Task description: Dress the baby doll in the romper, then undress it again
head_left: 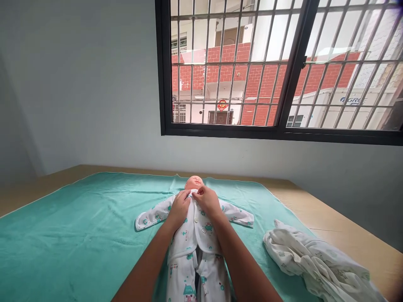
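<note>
A baby doll lies on its back, its head toward the wall. It wears a white long-sleeved baby shirt with green and pink prints, and matching pants. Both sleeves spread out to the sides. My left hand is at the left side of the collar, its fingers closed on the shirt's edge. At the other side of the neck, my right hand pinches the collar with bent thumb and fingers. A round button shows on the chest below my hands. The fingertips partly hide the neckline.
A green cloth with slight wrinkles covers most of the wooden table. To the right lies a crumpled heap of white printed cloth. Behind the table are a pale wall and a black-framed window with metal bars.
</note>
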`<act>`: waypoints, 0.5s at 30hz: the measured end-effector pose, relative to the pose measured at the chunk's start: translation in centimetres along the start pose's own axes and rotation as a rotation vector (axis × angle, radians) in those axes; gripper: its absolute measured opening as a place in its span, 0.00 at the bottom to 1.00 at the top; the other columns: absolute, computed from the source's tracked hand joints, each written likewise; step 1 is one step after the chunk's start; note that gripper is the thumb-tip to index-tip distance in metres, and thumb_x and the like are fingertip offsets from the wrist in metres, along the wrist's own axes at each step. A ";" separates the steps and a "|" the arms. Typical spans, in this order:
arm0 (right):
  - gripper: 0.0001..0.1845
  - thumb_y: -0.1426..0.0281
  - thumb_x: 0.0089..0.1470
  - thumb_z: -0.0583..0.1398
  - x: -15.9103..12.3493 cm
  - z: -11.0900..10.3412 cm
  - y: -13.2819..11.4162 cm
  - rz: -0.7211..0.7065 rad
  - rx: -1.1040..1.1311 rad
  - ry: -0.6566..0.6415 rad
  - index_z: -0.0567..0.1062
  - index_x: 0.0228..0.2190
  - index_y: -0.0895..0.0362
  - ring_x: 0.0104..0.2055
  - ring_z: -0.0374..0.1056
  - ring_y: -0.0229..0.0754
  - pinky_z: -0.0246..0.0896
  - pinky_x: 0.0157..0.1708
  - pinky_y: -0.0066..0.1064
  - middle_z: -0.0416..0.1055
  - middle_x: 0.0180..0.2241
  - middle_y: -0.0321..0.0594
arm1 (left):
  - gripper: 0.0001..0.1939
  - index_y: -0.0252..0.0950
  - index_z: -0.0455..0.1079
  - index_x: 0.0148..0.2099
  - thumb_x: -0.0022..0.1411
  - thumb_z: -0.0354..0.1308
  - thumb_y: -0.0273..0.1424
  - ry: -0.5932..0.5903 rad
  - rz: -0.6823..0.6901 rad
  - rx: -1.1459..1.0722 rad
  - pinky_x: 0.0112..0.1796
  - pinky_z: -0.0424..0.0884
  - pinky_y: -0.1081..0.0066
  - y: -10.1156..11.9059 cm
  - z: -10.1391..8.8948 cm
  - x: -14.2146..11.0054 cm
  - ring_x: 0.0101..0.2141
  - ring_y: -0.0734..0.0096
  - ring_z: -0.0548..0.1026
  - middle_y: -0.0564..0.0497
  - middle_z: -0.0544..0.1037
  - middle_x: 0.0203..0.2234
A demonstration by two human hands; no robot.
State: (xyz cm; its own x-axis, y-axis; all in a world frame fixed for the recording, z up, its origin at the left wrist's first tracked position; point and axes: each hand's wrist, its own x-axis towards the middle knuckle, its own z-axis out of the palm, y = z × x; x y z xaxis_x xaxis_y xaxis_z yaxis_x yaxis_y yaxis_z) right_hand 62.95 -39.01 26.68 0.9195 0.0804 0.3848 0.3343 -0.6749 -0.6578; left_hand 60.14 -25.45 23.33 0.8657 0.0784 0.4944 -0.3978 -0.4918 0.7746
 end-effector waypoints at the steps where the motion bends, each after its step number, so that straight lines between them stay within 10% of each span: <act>1: 0.08 0.66 0.51 0.60 0.0 0.0 -0.1 -0.006 -0.008 0.004 0.72 0.25 0.57 0.28 0.64 0.38 0.50 0.28 0.28 0.73 0.26 0.38 | 0.20 0.35 0.72 0.52 0.61 0.46 0.26 -0.008 0.001 0.014 0.59 0.60 0.58 -0.1 0.0 0.0 0.55 0.59 0.68 0.42 0.74 0.51; 15: 0.13 0.73 0.55 0.56 -0.2 0.1 0.0 -0.102 -0.116 0.030 0.77 0.24 0.57 0.31 0.64 0.38 0.50 0.31 0.28 0.72 0.30 0.41 | 0.26 0.36 0.71 0.57 0.62 0.41 0.25 -0.129 0.014 0.117 0.62 0.54 0.57 -0.4 -0.2 0.3 0.59 0.60 0.63 0.46 0.70 0.58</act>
State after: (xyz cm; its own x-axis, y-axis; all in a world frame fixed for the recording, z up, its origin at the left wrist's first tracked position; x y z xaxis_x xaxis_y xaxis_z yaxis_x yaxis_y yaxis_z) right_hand 62.76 -38.91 26.54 0.8748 0.1320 0.4661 0.3979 -0.7446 -0.5359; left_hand 60.49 -25.04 23.20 0.8954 -0.0375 0.4438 -0.3782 -0.5903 0.7131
